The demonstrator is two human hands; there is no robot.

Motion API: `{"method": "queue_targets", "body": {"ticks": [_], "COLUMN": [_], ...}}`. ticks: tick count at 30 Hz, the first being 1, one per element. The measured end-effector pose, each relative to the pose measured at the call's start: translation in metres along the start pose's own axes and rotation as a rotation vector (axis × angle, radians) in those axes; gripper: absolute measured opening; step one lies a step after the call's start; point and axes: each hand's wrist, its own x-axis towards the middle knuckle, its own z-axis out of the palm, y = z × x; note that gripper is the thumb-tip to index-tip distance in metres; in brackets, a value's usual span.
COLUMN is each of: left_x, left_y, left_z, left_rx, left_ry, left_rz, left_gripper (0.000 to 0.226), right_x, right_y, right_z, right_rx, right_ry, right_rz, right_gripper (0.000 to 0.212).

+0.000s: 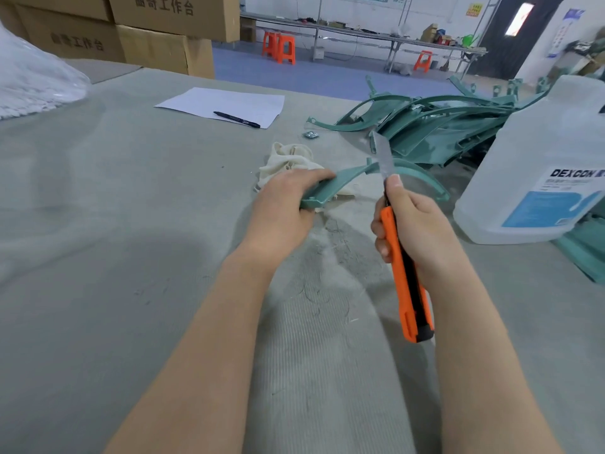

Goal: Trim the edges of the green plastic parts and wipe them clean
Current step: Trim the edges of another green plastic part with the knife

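My left hand (284,201) grips one end of a curved green plastic part (340,183) just above the grey table. My right hand (415,231) grips an orange utility knife (404,273) with its blade out. The blade (383,155) points up and away and crosses the top edge of the arched part near its middle. A cream cloth (288,160) lies crumpled on the table behind my left hand. A pile of several more green parts (438,126) lies at the back right.
A large clear jug with a blue DEXCON label (543,172) stands at the right. White paper (226,104) with a black pen (237,119) lies further back. Cardboard boxes (137,31) and a plastic bag (29,80) are at the far left. Shavings litter the table (98,224).
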Motion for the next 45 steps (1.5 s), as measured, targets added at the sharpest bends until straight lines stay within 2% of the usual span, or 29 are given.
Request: {"method": "queue_targets", "body": {"ticks": [4,17,19,22,25,28,45], "left_x": [0.001,0.002,0.002,0.000,-0.001,0.000,0.000], "left_y": [-0.001,-0.003,-0.004,-0.004,-0.003,-0.002,-0.005], "left_z": [0.002,0.003,0.003,0.003,0.002,0.001,0.000], "left_rx": [0.055,0.179,0.184,0.168,0.145,0.132,0.122], "left_ry": [-0.028,-0.023,-0.004,0.030,0.010,-0.004,0.002], "left_rz": [0.042,0.050,0.029,-0.013,-0.014,-0.002,0.002], "left_gripper": [0.058,0.051,0.053,0.055,0.051,0.052,0.052], "right_x": [0.000,-0.005,-0.005,-0.003,0.000,0.002,0.004], "right_y": [0.002,0.001,0.000,-0.001,0.000,0.003,0.006], "right_z": [0.000,0.013,0.014,0.011,0.007,0.006,0.004], "right_rx": [-0.047,-0.168,-0.151,-0.104,-0.099,-0.117,-0.077], "right_ry": [-0.004,-0.288,-0.273,-0.139,-0.017,0.029,-0.040], "right_rz": [0.027,-0.002,-0.018,-0.037,-0.016,0.015,0.088], "right_gripper": [0.048,0.049,0.049,0.047,0.047,0.048,0.046]}}
